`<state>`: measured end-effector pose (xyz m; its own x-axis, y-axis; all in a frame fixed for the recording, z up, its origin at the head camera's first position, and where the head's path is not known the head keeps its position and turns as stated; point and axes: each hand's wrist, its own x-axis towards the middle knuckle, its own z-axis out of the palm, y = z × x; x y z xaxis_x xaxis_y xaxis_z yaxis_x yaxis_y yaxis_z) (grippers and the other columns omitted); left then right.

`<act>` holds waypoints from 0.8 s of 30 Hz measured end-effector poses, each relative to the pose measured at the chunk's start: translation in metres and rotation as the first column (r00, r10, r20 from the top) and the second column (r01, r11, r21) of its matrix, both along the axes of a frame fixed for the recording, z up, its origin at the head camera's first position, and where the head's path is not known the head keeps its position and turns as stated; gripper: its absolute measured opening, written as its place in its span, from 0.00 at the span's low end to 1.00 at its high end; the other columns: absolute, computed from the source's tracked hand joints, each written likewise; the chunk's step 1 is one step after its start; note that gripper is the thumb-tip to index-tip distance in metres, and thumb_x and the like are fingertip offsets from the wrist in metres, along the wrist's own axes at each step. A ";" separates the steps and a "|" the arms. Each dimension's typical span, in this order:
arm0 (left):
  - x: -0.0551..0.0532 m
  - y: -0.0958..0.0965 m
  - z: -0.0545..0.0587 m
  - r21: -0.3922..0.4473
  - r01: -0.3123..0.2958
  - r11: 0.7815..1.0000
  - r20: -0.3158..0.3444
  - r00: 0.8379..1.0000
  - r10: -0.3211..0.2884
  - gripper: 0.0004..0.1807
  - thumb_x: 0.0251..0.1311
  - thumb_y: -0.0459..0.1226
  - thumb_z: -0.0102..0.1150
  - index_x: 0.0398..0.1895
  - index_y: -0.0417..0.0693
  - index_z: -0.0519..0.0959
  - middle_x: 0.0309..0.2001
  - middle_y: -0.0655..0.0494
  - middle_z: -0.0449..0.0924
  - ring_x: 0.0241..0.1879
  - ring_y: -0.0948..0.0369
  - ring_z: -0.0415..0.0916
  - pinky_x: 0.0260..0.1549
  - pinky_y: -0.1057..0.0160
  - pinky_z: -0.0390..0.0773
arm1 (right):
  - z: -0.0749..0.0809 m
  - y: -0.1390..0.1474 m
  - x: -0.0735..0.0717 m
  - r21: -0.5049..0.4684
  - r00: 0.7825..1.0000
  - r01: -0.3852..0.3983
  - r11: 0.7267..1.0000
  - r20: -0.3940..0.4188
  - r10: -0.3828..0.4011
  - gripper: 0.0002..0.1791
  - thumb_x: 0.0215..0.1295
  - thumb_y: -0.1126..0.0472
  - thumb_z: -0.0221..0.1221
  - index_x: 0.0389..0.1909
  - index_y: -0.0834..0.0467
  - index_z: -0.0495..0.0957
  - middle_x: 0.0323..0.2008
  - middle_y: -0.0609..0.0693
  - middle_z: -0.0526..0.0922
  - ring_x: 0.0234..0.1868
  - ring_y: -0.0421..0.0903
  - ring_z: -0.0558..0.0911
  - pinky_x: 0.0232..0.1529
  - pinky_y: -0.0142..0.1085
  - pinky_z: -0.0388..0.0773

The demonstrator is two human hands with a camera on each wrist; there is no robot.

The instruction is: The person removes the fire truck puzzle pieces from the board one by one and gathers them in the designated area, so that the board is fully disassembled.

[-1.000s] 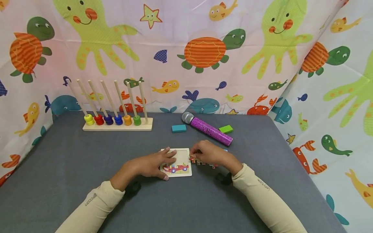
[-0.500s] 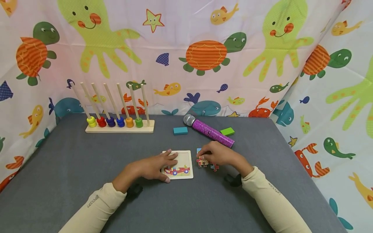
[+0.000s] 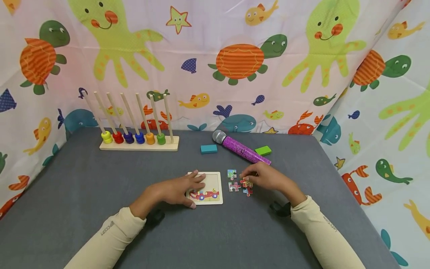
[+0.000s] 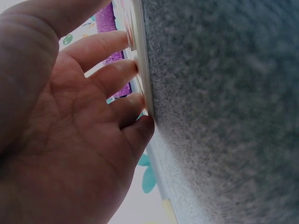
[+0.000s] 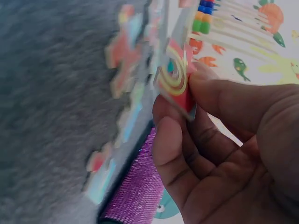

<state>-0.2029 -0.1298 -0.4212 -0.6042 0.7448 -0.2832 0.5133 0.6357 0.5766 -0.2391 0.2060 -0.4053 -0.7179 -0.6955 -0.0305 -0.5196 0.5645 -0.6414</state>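
Observation:
A small wooden puzzle tray (image 3: 212,181) lies on the table, its lower part filled with a picture of a red vehicle. My left hand (image 3: 174,191) rests on its left side with fingers spread; in the left wrist view the fingertips (image 4: 135,100) lie along the tray's edge. To the right of the tray, my right hand (image 3: 268,178) pinches a red puzzle piece with a yellow curl (image 5: 175,74) between thumb and fingers. Below and beside it lie loose puzzle pieces: a blue-green one (image 3: 231,173), a pinkish one (image 3: 234,186) and a red-blue one (image 3: 248,192).
Behind the pieces lies a purple glitter microphone (image 3: 243,148), with a green block (image 3: 263,150) and a blue block (image 3: 209,149) near it. At the back left stands a wooden peg rack (image 3: 139,147) with coloured beads. A sea-animal curtain (image 3: 201,45) borders the table.
My right hand has moved right, away from the tray's edge, and holds the curl-patterned piece over the other pieces. Two loose pieces beside the tray are uncovered. My left hand stays on the tray.

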 end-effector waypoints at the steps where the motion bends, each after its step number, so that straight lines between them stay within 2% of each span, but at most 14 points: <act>1: 0.000 0.000 0.000 -0.004 0.000 1.000 -0.004 1.000 0.000 0.41 0.59 0.45 0.67 0.73 0.46 0.61 0.77 0.51 0.45 0.75 0.47 0.31 0.68 0.43 0.46 | -0.001 0.001 0.001 0.003 1.000 0.002 1.000 -0.002 -0.002 0.09 0.66 0.72 0.58 0.43 0.63 0.85 0.39 0.49 0.86 0.34 0.41 0.78 0.36 0.34 0.76; 10: 0.000 0.001 -0.001 -0.013 0.001 1.000 0.002 1.000 -0.001 0.40 0.60 0.45 0.67 0.73 0.48 0.62 0.77 0.54 0.44 0.75 0.49 0.31 0.68 0.43 0.45 | -0.007 0.020 0.005 -0.003 0.999 -0.010 1.000 -0.041 0.010 0.09 0.66 0.71 0.59 0.42 0.63 0.85 0.39 0.50 0.86 0.36 0.40 0.80 0.37 0.35 0.77; 17: 0.000 -0.001 -0.001 -0.007 -0.006 1.000 0.009 1.000 0.006 0.40 0.60 0.46 0.66 0.73 0.50 0.62 0.77 0.54 0.44 0.75 0.49 0.31 0.68 0.43 0.45 | -0.006 0.035 0.010 0.026 0.999 0.042 0.999 0.000 -0.042 0.10 0.67 0.70 0.58 0.45 0.63 0.85 0.42 0.51 0.86 0.38 0.41 0.80 0.38 0.35 0.77; 24: -0.002 0.000 0.000 0.006 0.005 1.000 0.006 1.000 -0.005 0.40 0.60 0.47 0.66 0.73 0.49 0.62 0.77 0.53 0.45 0.75 0.48 0.31 0.67 0.42 0.45 | -0.010 0.043 0.011 0.012 0.998 0.055 0.998 0.028 -0.055 0.10 0.67 0.69 0.58 0.46 0.63 0.85 0.43 0.52 0.86 0.38 0.40 0.80 0.37 0.34 0.77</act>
